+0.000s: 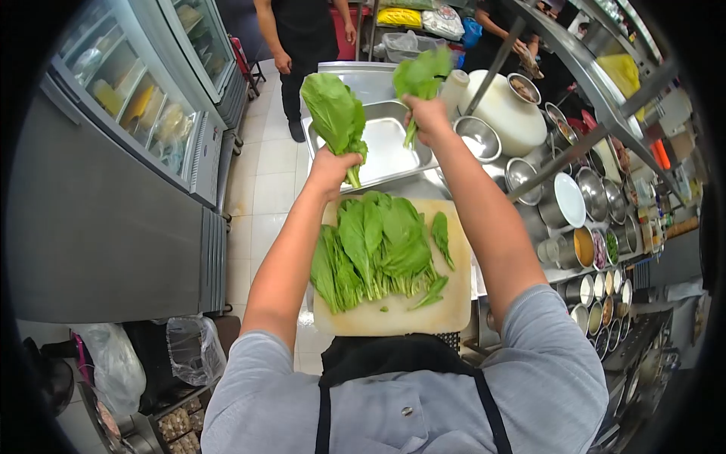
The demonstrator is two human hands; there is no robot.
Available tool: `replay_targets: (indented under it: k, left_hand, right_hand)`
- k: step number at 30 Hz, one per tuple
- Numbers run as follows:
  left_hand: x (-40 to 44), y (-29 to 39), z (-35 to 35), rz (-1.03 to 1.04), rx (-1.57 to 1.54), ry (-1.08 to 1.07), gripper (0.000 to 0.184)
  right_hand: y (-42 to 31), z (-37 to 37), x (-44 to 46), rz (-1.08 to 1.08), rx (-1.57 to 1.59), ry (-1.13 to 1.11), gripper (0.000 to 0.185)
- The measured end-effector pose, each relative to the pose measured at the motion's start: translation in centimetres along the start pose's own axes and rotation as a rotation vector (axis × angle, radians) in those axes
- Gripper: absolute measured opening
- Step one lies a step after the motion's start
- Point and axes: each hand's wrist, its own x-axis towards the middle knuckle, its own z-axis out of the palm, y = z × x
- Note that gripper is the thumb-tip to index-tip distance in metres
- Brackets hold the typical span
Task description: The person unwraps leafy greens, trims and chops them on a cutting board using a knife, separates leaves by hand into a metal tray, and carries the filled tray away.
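While the left hand (336,168) wraps its fingers round one leafy bunch (331,113) and the right hand (428,118) grips another bunch (421,74) at the metal pan (387,144), beyond the greens (378,234) on the cutting board (393,321), a light stem hold should spare the leaves.

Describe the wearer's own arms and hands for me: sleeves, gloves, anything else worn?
Short sleeves of light-grey fabric leave the forearms bare. The left hand and right hand wear no gloves, and no watch or bracelet shows. Two narrow black straps run over the light-grey shirt, which has a small round button.
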Motion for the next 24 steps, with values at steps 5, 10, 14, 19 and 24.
replay_targets:
  k: [5,10,14,19,24]
  left_hand:
    - [9.2,-6.0,-2.8,-0.190,0.055,0.173,0.044]
    - [5.7,-4.7,-3.6,-0.313,0.372,0.073,0.062]
    - [-1.4,-1.8,-1.6,0.048,0.459,0.234,0.072]
    - [-6.9,-2.1,0.3,0.112,0.431,0.193,0.062]
    - [-13.0,-2.6,2.1,0.097,0.386,0.141,0.050]
  right_hand:
    - [7.6,2.1,2.2,0.217,-0.891,-0.280,0.053]
    - [6.0,-3.9,-1.1,-0.180,-1.271,-0.327,0.043]
    - [2.2,-14.3,-9.4,0.182,-1.664,-0.368,0.033]
    - [7.7,-19.7,-17.8,0.231,-1.577,-0.263,0.040]
    - [5.9,-19.4,-20.5,0.250,-0.923,0.011,0.035]
